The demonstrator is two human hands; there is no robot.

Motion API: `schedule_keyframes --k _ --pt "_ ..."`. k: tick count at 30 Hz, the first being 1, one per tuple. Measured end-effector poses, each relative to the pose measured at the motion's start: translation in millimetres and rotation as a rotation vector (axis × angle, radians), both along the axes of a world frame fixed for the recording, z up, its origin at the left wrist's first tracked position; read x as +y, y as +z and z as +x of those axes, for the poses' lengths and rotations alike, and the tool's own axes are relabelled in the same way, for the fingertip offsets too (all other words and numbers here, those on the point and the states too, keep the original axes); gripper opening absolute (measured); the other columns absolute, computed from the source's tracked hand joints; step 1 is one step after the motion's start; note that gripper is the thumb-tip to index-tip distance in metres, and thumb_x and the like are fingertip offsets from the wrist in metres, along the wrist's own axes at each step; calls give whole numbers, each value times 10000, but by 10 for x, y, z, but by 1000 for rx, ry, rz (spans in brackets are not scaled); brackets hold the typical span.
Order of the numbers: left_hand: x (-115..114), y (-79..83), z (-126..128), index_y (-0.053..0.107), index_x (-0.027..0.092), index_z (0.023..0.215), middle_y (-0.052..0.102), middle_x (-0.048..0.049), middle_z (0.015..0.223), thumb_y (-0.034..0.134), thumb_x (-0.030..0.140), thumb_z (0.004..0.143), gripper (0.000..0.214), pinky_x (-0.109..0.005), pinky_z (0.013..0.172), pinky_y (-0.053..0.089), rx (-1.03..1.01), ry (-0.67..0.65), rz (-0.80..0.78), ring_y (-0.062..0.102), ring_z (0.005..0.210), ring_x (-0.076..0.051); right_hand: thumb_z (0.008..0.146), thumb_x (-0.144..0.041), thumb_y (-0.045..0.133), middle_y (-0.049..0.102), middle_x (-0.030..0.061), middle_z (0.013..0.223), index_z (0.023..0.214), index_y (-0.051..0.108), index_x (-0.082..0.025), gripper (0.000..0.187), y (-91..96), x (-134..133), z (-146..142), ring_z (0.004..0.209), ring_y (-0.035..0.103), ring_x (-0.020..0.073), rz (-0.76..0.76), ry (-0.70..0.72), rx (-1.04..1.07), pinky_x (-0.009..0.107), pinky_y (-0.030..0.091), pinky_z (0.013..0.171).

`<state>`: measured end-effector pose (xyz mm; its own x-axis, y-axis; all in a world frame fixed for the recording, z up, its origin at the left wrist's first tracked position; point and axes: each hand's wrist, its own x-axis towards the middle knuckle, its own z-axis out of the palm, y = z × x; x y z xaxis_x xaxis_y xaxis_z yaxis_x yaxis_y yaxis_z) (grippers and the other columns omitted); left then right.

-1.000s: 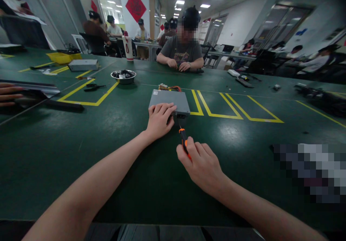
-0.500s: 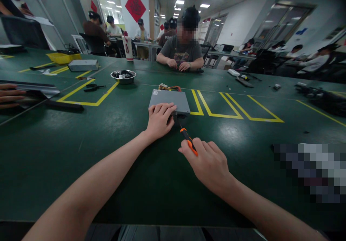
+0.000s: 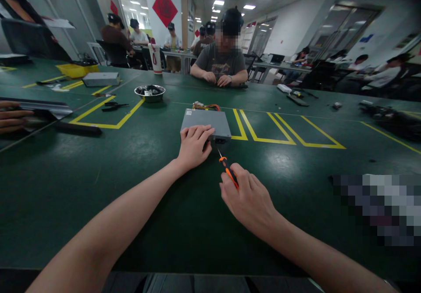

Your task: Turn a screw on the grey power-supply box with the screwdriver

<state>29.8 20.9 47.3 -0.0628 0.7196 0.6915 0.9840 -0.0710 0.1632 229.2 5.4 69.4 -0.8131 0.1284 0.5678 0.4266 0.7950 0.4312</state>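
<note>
A flat grey metal box point(image 3: 210, 121) with coloured wires point(image 3: 206, 106) at its far end lies on the green table point(image 3: 138, 183). My left hand point(image 3: 194, 146) rests on the box's near edge, fingers flat on its top. My right hand point(image 3: 248, 198) is closed round an orange and black screwdriver point(image 3: 228, 172). The screwdriver's tip points at the near side of the box, close to a dark socket point(image 3: 220, 141).
Yellow tape outlines point(image 3: 283, 130) mark the table. A metal bowl of parts point(image 3: 150, 91), pliers point(image 3: 113, 105), another grey box point(image 3: 101, 79) and a yellow tray point(image 3: 77, 69) lie at the left. A person point(image 3: 221, 60) sits across; another person's hand point(image 3: 11, 116) is at far left.
My right hand has shifted slightly and tilted the screwdriver, so its handle leans more to the right. My left hand and the box have stayed put.
</note>
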Motion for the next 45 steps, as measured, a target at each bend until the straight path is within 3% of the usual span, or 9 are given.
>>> schedule_keyframes --k 4,11,15,21,26,33,38,41,45 --pt "8 -8 -1 491 259 1156 523 -15 1252 472 218 805 354 -414 926 242 -5 8 -3 415 1141 -223 807 -53 400 567 140 962 992 513 -138 233 -20 -16 -5 702 517 158 30 85 -41 278 397 612" --pt "1 -1 0 493 256 1155 528 -18 1245 474 220 803 354 -416 926 244 -2 6 0 422 1135 -223 844 -192 455 570 141 959 946 514 -165 121 25 14 11 691 527 161 15 35 1 274 390 587" --pt "-5 3 12 495 252 1151 530 -20 1243 475 221 800 353 -418 918 247 -5 10 4 424 1131 -225 816 -97 435 556 143 998 989 504 -131 189 -23 28 4 780 531 178 19 99 3 292 416 655" --pt "-17 14 39 495 253 1154 523 -20 1252 479 225 794 361 -424 920 249 -4 26 -1 419 1137 -230 845 -200 483 592 95 857 968 519 -166 133 34 67 22 637 515 141 58 26 0 258 379 573" --pt "-20 12 32 486 258 1172 515 -17 1263 465 229 805 369 -427 919 249 9 23 -6 416 1141 -233 831 -136 464 574 163 1034 982 502 -141 155 32 37 12 827 552 191 45 80 20 287 407 668" --pt "-18 13 29 488 255 1167 518 -12 1261 469 233 804 364 -419 911 252 19 21 -4 426 1130 -227 859 -284 475 617 100 853 955 510 -157 164 65 83 34 615 533 135 38 44 24 249 363 548" --pt "-18 10 33 487 258 1170 516 -16 1264 472 229 804 368 -423 920 244 12 18 0 419 1139 -230 828 -143 458 586 184 1005 994 476 -119 168 9 57 11 750 569 175 31 97 14 279 413 637" --pt "-16 5 33 489 259 1168 518 -18 1260 472 232 805 365 -423 921 244 6 17 0 420 1138 -231 826 -86 435 594 168 985 1024 454 -131 205 -14 65 7 760 571 166 76 161 -15 270 421 654" --pt "-6 -1 34 496 256 1156 529 -15 1246 470 230 809 349 -417 923 245 0 21 11 427 1128 -222 858 -197 470 597 98 867 989 492 -137 146 32 102 38 636 528 116 63 64 24 223 376 568"
